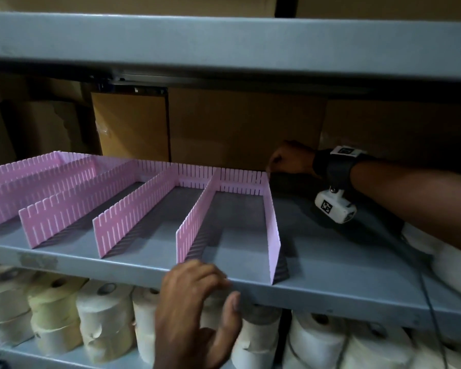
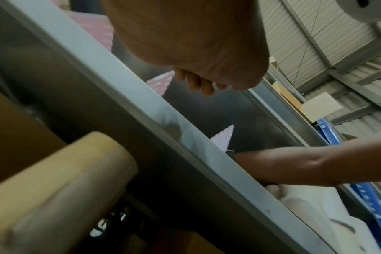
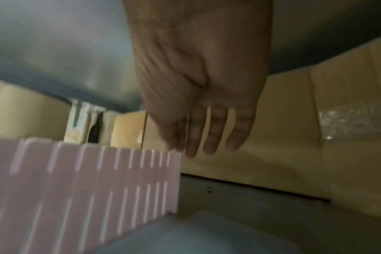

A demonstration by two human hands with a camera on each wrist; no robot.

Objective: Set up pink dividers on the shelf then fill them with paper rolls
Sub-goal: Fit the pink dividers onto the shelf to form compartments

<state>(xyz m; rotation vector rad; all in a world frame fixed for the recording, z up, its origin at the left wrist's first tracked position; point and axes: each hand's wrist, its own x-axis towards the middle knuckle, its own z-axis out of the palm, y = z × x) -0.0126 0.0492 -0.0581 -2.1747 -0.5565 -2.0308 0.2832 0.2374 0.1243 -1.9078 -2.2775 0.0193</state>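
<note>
Slotted pink plastic dividers [image 1: 224, 179] stand as a comb of open lanes on the grey metal shelf [image 1: 330, 278], none filled. The right hand [image 1: 288, 161] reaches to the far corner where the rightmost pink panel [image 1: 273, 222] meets the back strip; the right-wrist view alone shows its fingers [image 3: 213, 137] straight and loose, gripping nothing. The left hand [image 1: 197, 296] rests relaxed on the shelf's front lip, empty. Set-up looks nearly finished; next, judging by the task, comes lifting white and cream paper rolls [image 1: 104, 315] from the tier below, seen whole only from the head camera
</note>
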